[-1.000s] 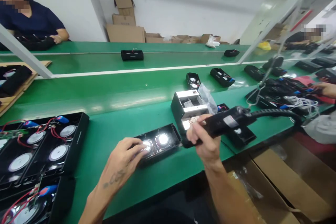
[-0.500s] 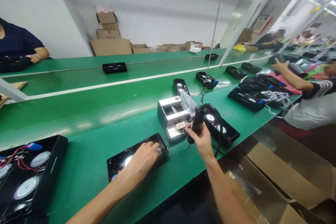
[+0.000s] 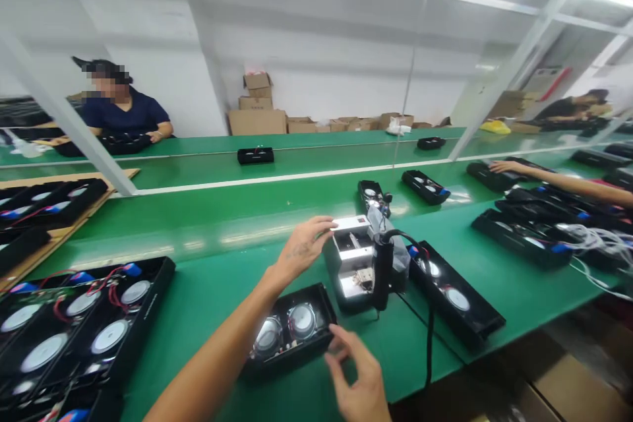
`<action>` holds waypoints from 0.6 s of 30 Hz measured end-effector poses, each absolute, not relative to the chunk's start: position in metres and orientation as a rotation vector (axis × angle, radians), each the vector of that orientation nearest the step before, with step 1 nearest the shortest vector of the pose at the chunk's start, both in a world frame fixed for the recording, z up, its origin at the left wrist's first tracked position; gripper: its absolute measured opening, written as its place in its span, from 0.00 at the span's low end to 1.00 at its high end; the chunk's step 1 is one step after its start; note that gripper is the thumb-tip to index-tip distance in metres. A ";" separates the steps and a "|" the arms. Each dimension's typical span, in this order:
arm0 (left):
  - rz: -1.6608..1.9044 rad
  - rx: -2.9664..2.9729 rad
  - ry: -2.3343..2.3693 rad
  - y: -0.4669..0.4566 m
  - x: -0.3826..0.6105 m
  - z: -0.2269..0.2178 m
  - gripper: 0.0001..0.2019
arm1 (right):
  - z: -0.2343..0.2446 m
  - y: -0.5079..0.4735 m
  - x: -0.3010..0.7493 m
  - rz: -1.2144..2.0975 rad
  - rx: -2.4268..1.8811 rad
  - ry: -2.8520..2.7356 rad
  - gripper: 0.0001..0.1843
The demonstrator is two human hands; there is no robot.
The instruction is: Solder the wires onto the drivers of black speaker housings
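Observation:
My left hand (image 3: 305,244) reaches out with extended fingers at the upper left edge of a silver-topped screw feeder (image 3: 352,254). Whether the fingertips touch it I cannot tell. Below, my right hand (image 3: 357,372) is at the right corner of a black speaker housing (image 3: 311,349), thumb and forefinger apart and slightly blurred. Two round speakers lie in that open housing, and my left forearm covers part of its left end. A black electric screwdriver (image 3: 382,270) hangs upright in front of the feeder, and neither hand holds it.
Another speaker housing (image 3: 457,297) lies right of the screwdriver, whose black cable (image 3: 429,349) droops over the bench edge. Several open housings (image 3: 99,323) stand at left. A person (image 3: 126,112) sits across the line; a co-worker's arm (image 3: 568,183) reaches in from the right.
My right hand has let go of the screwdriver and moved down to the housing's corner. My left hand has left the housing and moved up to the feeder. The view has shifted left and up.

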State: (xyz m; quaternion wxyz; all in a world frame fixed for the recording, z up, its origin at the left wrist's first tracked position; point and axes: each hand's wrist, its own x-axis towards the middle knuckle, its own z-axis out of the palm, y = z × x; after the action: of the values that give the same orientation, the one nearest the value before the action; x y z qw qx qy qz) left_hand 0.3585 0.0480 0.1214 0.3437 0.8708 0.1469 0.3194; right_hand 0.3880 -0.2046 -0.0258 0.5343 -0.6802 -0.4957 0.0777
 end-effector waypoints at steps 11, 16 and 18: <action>0.471 1.754 1.173 0.005 0.134 0.032 0.18 | -0.023 -0.107 0.378 0.588 -1.863 -1.393 0.32; 0.663 1.368 1.275 0.009 0.158 0.014 0.27 | -0.008 -0.060 0.374 0.800 -1.563 -1.252 0.49; 0.736 1.232 1.266 0.029 0.186 0.018 0.29 | -0.018 -0.062 0.367 0.760 -1.510 -1.183 0.51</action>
State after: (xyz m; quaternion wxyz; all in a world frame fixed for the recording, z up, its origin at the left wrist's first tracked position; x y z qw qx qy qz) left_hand 0.1855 0.0289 0.0185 0.5761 0.5263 0.5406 0.3144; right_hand 0.3672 -0.0623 -0.0179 0.5134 -0.6279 -0.4921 0.3163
